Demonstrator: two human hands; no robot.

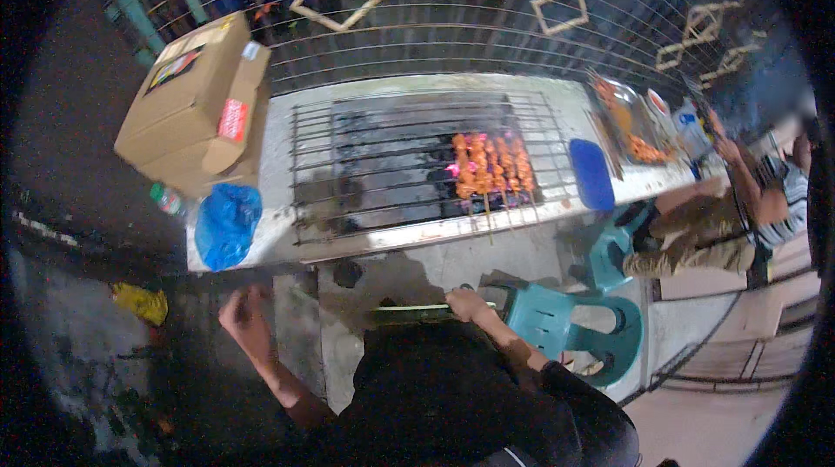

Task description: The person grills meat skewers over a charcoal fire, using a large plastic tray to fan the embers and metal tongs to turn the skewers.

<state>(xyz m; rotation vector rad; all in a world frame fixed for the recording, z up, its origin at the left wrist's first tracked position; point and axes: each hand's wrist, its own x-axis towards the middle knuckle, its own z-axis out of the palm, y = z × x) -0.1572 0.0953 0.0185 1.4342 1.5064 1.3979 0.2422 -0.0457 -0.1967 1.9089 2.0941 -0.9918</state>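
My right hand (468, 304) is closed on the end of a thin, light-coloured flat object (411, 312), seen nearly edge-on in front of my body. Off to the left, below the counter's edge, my left hand (244, 316) is blurred with its fingers curled; whether it holds anything is unclear. Several skewers of orange-red meat (492, 167) lie side by side on the right part of a metal grill grate (391, 170), over pink-glowing coals. The grate rests on a pale counter (280, 154).
A cardboard box (189, 102) and blue plastic bag (228, 225) occupy the counter's left end. Rightward are a blue board (592, 173) and a metal tray of meat (626, 115). A teal plastic chair (554, 323) stands near my right arm; another person (737, 206) sits at right.
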